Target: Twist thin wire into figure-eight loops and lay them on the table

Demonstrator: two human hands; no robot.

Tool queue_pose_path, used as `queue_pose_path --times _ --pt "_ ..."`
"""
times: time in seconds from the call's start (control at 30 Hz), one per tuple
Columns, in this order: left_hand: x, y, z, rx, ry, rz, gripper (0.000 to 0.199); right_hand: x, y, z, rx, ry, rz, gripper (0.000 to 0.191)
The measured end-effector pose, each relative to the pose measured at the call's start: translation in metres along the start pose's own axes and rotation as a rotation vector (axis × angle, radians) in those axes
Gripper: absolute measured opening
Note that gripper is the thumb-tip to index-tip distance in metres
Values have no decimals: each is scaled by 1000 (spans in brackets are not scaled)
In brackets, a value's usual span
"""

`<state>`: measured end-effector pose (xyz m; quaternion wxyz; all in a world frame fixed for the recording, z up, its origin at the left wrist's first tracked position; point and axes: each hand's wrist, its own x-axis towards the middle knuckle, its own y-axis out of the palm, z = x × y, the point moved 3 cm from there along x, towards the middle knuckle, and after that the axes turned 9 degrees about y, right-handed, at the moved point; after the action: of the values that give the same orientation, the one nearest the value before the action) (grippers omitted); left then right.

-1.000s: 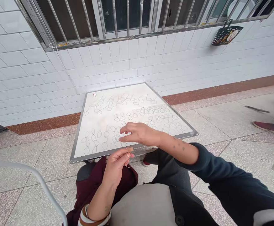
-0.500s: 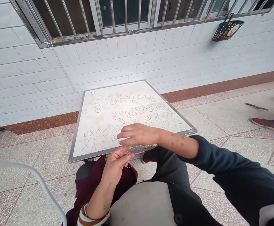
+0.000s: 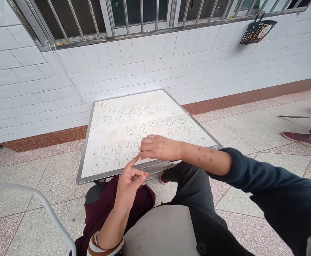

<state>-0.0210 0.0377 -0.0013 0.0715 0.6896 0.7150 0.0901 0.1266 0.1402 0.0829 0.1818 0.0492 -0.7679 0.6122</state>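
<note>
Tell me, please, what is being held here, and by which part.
The left hand pinches a thin wire partway along. The right hand is at its upper part; whether it grips cannot be told.

At 12 o'clock, metal window bars (image 3: 141, 16) run above a white tiled wall (image 3: 134, 69). A black spotted bag (image 3: 254, 32) with a pale picture on it hangs there at 2 o'clock, and a thin cord (image 3: 68, 74) trails down the tiles at 10. A small white-and-red object (image 3: 103, 104) sits on the desk's 10 o'clock corner. A reddish-brown skirting (image 3: 48, 139) meets the speckled floor (image 3: 251, 138). At 3 o'clock lies a dark stick (image 3: 294, 117) near another person's dark red shoe (image 3: 301, 138); at 8 o'clock curves a pale grey tube (image 3: 43, 203).
</note>
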Motion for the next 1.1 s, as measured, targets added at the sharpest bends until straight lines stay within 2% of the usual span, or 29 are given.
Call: queue_pose_path --times 0.1,0.23,0.3,0.4,0.5,0.57,0.63,0.87,0.97,1.1 --pt "1 -4 1 76 88 -76 60 -4 9 5 82 140 -19 25" --pt "2 -8 3 84 164 -202 60 -11 24 15 395 464 -167 22" --pt "2 -9 4 32 164 -250 60 -15 33 21 672 671 -220 19" --pt "3 -8 2 -59 151 -290 59 -19 51 29 1220 1005 -199 15" --pt "3 -6 0 -97 116 -309 61 -20 65 41 1689 1199 -203 25" --pt "3 -6 -1 -105 94 -321 63 -18 71 48 1851 1244 -271 30" --pt "3 -5 -2 -119 80 -334 64 -16 75 54 1920 1255 -347 32" --pt "3 -6 1 -183 62 -345 64 -6 76 64 1835 1179 -522 23" --pt "3 -7 2 -194 67 -338 63 -5 75 65 1866 1159 -513 24" --pt "3 -8 2 -198 88 -339 60 -6 78 66 1958 1116 -424 27"
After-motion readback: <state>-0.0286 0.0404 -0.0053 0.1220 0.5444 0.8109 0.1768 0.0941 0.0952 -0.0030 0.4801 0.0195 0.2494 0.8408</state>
